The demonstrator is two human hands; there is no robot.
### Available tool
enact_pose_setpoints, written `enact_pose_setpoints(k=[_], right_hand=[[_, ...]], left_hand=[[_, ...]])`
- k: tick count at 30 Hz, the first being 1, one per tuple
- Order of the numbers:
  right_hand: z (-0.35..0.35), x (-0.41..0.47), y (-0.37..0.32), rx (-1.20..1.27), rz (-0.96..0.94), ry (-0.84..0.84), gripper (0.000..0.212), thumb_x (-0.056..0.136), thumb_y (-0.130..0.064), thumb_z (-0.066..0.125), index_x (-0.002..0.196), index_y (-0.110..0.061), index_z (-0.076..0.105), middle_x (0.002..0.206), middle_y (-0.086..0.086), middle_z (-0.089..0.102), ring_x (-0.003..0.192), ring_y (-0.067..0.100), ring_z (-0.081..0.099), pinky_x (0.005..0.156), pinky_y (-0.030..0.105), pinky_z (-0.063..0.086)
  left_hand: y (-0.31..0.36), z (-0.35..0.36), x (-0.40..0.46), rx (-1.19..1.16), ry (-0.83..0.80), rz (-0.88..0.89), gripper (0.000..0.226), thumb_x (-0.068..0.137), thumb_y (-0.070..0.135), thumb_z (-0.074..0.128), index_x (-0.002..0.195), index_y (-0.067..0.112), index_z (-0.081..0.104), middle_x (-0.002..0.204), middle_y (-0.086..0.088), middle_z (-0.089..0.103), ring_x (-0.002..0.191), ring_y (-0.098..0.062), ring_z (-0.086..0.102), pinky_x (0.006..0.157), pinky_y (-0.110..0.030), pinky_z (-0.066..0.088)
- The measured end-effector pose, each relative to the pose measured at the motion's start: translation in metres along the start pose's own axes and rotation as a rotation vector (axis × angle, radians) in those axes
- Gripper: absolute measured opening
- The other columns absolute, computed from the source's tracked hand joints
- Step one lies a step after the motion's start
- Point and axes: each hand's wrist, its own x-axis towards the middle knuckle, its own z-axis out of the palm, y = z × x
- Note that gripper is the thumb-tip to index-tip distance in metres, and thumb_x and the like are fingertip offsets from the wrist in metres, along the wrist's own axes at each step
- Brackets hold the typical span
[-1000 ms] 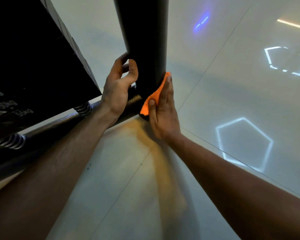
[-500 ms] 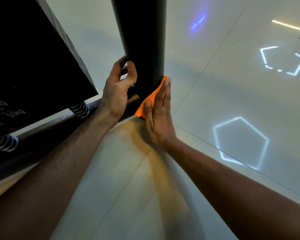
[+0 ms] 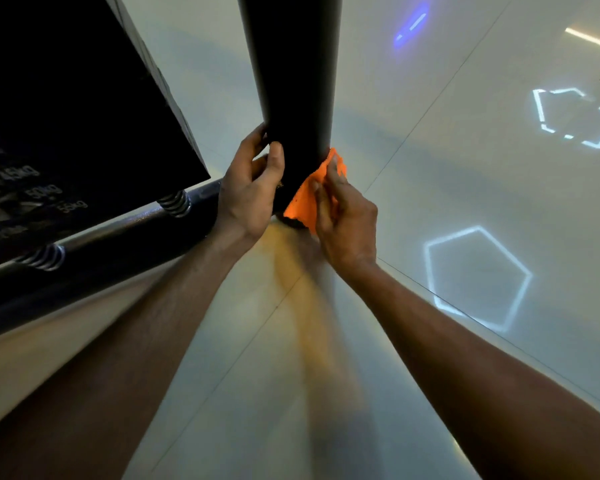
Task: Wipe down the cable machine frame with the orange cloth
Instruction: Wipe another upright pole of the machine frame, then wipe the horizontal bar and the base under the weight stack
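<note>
A black upright post [image 3: 293, 74] of the cable machine frame rises from the floor at centre top. My left hand [image 3: 248, 194] wraps its lower left side, thumb on the front, fingers hidden behind. An orange cloth [image 3: 307, 199] lies against the post's lower right side near its foot. My right hand [image 3: 345, 220] pinches this cloth, thumb and fingertips on it, knuckles bent outward.
A black weight stack [image 3: 73, 126] with kg labels hangs at the left over two springs [image 3: 175, 203]. A dark base bar [image 3: 94, 251] runs from the post's foot to the lower left. Glossy pale floor [image 3: 465, 188] reflects hexagon lights at the right.
My right hand has gone from flat against the cloth to a bent pinching grip, and the cloth now bunches outward. The left hand keeps its hold on the post.
</note>
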Motion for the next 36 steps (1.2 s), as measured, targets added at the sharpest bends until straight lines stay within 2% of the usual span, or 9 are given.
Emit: enact_pose_setpoints(k=[4,6,8,11,16,21,26,30,36], right_hand=[[-0.045,0.002,-0.026,-0.092,0.006,-0.128,0.048,0.112,-0.024,0.057,0.16,-0.027,0.053,0.13,0.002,0.077,0.116,0.02,0.074,0.102,0.041,0.059],[-0.075,0.0,-0.053,-0.142,0.002,-0.189,0.046,0.113,-0.023,0.056,0.159,-0.025,0.056,0.143,0.0,0.071,0.135,0.017,0.065,0.115,0.034,0.051],[-0.11,-0.004,-0.089,-0.21,0.001,-0.262,0.046,0.113,-0.023,0.053,0.159,-0.023,0.055,0.152,0.002,0.065,0.147,0.017,0.054,0.116,0.03,0.045],[-0.168,-0.004,-0.15,-0.262,0.003,-0.364,0.047,0.114,-0.023,0.049,0.161,-0.024,0.051,0.153,0.002,0.064,0.155,0.018,0.044,0.115,0.031,0.043],[-0.271,0.021,-0.289,-0.31,0.01,-0.458,0.056,0.108,-0.017,0.053,0.162,-0.029,0.047,0.146,0.005,0.067,0.133,0.028,0.063,0.102,0.047,0.057],[-0.377,0.065,-0.453,-0.32,0.007,-0.501,0.057,0.105,-0.026,0.045,0.162,-0.028,0.046,0.135,0.006,0.07,0.11,0.027,0.07,0.092,0.049,0.06],[-0.478,0.11,-0.606,-0.26,-0.06,-0.434,0.046,0.113,-0.024,0.045,0.159,-0.027,0.051,0.145,0.001,0.068,0.141,0.026,0.059,0.103,0.042,0.057],[-0.544,0.141,-0.712,-0.254,-0.106,-0.357,0.043,0.115,-0.021,0.051,0.158,-0.025,0.053,0.138,-0.002,0.071,0.132,0.013,0.061,0.095,0.023,0.047],[-0.611,0.182,-0.826,-0.307,-0.19,-0.272,0.045,0.116,-0.037,0.047,0.161,-0.032,0.047,0.141,-0.001,0.07,0.123,0.023,0.068,0.103,0.038,0.057]], left_hand=[[0.022,-0.008,-0.03,0.194,-0.034,-0.038,0.048,0.108,0.048,0.049,0.152,0.029,0.055,0.14,0.007,0.068,0.128,-0.005,0.064,0.111,-0.037,0.054],[0.046,-0.013,-0.051,0.285,-0.048,-0.043,0.049,0.109,0.046,0.049,0.152,0.024,0.056,0.146,0.005,0.065,0.134,-0.007,0.06,0.116,-0.033,0.048],[0.079,-0.018,-0.073,0.393,-0.068,-0.042,0.046,0.112,0.041,0.05,0.153,0.023,0.055,0.15,0.005,0.06,0.138,-0.008,0.055,0.114,-0.021,0.042],[0.147,-0.029,-0.103,0.495,-0.134,-0.012,0.045,0.113,0.04,0.048,0.154,0.023,0.054,0.153,0.004,0.056,0.141,-0.013,0.052,0.117,-0.034,0.044],[0.296,-0.064,-0.129,0.66,-0.223,0.111,0.047,0.112,0.035,0.042,0.153,0.017,0.053,0.153,-0.004,0.057,0.142,-0.022,0.053,0.119,-0.05,0.043],[0.477,-0.116,-0.144,0.837,-0.301,0.221,0.048,0.114,0.033,0.041,0.159,0.019,0.045,0.164,-0.004,0.046,0.155,-0.024,0.038,0.127,-0.058,0.03],[0.66,-0.163,-0.158,0.924,-0.337,0.271,0.052,0.115,0.039,0.036,0.164,0.022,0.039,0.172,-0.003,0.035,0.163,-0.024,0.021,0.131,-0.059,0.018],[0.783,-0.193,-0.165,0.944,-0.315,0.315,0.054,0.115,0.041,0.034,0.166,0.024,0.034,0.176,-0.001,0.027,0.166,-0.021,0.012,0.134,-0.056,0.011],[0.918,-0.227,-0.163,0.968,-0.232,0.437,0.056,0.115,0.045,0.035,0.168,0.026,0.029,0.178,0.002,0.019,0.166,-0.019,0.007,0.135,-0.053,0.008]])
